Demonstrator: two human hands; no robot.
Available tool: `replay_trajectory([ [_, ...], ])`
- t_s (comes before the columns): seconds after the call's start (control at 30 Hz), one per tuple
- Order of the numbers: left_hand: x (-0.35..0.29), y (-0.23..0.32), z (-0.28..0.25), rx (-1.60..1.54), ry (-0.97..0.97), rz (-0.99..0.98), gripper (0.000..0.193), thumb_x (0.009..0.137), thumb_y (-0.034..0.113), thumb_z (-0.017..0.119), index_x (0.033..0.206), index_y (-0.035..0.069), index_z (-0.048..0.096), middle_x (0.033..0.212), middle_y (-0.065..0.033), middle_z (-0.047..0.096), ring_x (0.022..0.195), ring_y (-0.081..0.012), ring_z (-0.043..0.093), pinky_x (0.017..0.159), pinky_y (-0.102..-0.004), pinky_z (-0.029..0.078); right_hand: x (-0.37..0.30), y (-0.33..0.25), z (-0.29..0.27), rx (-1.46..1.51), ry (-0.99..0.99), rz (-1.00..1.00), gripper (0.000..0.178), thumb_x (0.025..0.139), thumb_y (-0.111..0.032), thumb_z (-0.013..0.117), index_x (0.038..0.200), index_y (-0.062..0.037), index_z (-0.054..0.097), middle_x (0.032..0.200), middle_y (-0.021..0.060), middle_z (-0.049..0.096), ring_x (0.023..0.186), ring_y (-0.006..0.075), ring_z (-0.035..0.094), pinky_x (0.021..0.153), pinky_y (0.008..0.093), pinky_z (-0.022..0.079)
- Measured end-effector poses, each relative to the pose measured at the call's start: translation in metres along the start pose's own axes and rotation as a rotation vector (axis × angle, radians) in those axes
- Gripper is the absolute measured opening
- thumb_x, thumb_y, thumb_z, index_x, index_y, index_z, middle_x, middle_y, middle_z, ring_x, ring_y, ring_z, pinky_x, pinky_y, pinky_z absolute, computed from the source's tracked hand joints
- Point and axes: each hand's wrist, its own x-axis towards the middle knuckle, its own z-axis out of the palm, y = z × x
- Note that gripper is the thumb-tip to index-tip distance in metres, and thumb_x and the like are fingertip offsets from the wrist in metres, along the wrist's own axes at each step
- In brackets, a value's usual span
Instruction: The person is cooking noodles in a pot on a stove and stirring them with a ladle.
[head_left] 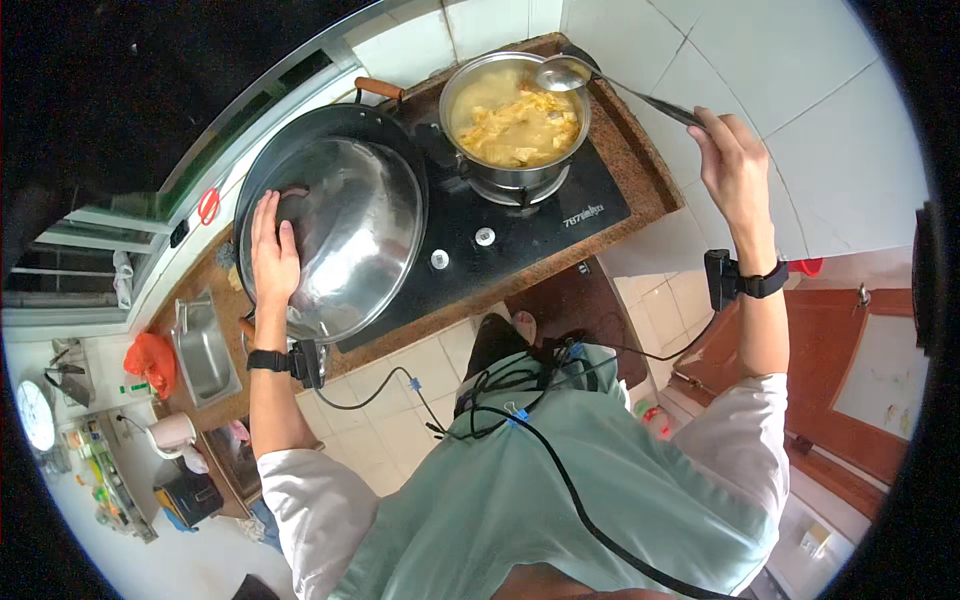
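Observation:
My right hand (734, 165) is closed round the handle end of a metal ladle (566, 73). The ladle's bowl hangs over the far right rim of a steel pot (520, 178). Pale broth with yellow pieces, perhaps egg (520, 125), fills the pot, which stands on the right burner. At the left, a dark wok (408, 150) with wooden grips carries a shiny domed lid (365, 235). Against the lid's left side lies my left hand (272, 255), its fingers stretched out beside the lid's handle (294, 191). My palm is hidden.
Both vessels stand on a black gas hob (500, 255) with two knobs, set in a brown stone counter (640, 150). White wall tiles (740, 80) close off the right. Left are a sink (207, 345) and a red bag (150, 362). A black cable (560, 465) hangs across my front.

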Motion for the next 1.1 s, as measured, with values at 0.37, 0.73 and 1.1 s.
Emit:
replay_trajectory([
  [0.37,0.0023,0.0047,0.0019,-0.001,-0.008,0.007,0.046,0.100,0.013,0.047,0.145,0.003,0.048,0.153,-0.0164,0.044,0.144,-0.0336,0.038,0.120,-0.0401,0.028,-0.0019,-0.0011,0.0072,0.019,0.015,-0.001,0.019,0.092,-0.013,0.070,0.107,-0.0028,0.070,0.084,0.0132,0.064,0.067,0.0313,0.064,0.061,0.0399,0.051],
  [0.73,0.0018,0.0057,-0.0013,-0.016,-0.014,-0.002,0.047,0.099,0.014,0.049,0.146,0.004,0.047,0.153,-0.0162,0.044,0.144,-0.0336,0.038,0.120,-0.0404,0.028,-0.0038,-0.0053,0.0062,0.041,-0.010,0.012,0.017,0.091,-0.010,0.070,0.106,-0.0018,0.070,0.084,0.0153,0.064,0.070,0.0340,0.065,0.063,0.0409,0.051],
  [1.1,-0.0002,0.0010,0.0031,-0.023,0.018,-0.019,0.051,0.097,0.010,0.050,0.146,0.000,0.043,0.152,-0.0199,0.044,0.142,-0.0356,0.039,0.120,-0.0402,0.028,-0.0024,-0.0069,0.0069,0.052,0.010,0.049,0.019,0.090,-0.012,0.071,0.106,-0.0024,0.070,0.085,0.0154,0.064,0.071,0.0345,0.065,0.063,0.0414,0.051],
])
